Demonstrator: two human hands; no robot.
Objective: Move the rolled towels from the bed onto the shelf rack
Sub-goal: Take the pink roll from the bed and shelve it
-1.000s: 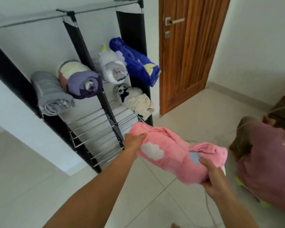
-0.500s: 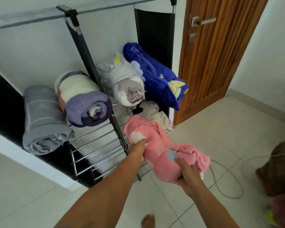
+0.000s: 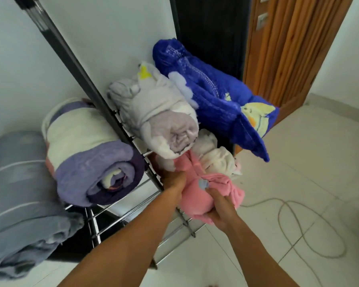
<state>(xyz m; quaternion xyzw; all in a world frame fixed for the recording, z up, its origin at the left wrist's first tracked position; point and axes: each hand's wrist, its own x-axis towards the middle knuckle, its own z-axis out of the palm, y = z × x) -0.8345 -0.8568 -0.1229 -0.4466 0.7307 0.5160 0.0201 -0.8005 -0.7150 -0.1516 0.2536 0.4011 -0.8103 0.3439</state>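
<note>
A: From the left, what sits on the rack (image 3: 120,131)?

B: A grey roll (image 3: 19,195) lies at the far left. Just beside it is a purple-and-white roll (image 3: 91,162). Right of the dark post, a pale roll (image 3: 160,121) rests on the upper wire tier, touching a blue roll (image 3: 211,94) at the right.

A: And the hands?

B: Both grip a pink towel (image 3: 197,199). The left hand (image 3: 173,180) is curled around its left side, fingers closed into the cloth, under the pale roll. The right hand (image 3: 221,210) clasps the near end from below, thumb pressed on top.

A: Where is the towel?

B: At the lower tier, its far end tucked beneath the pale roll and against a cream roll (image 3: 214,158). Whether it rests on the wires is unclear; the hands cover that part.

A: Further right?

B: A wooden door (image 3: 288,48) behind the rack, and a cable (image 3: 298,230) looped on the tiled floor (image 3: 319,162).
</note>
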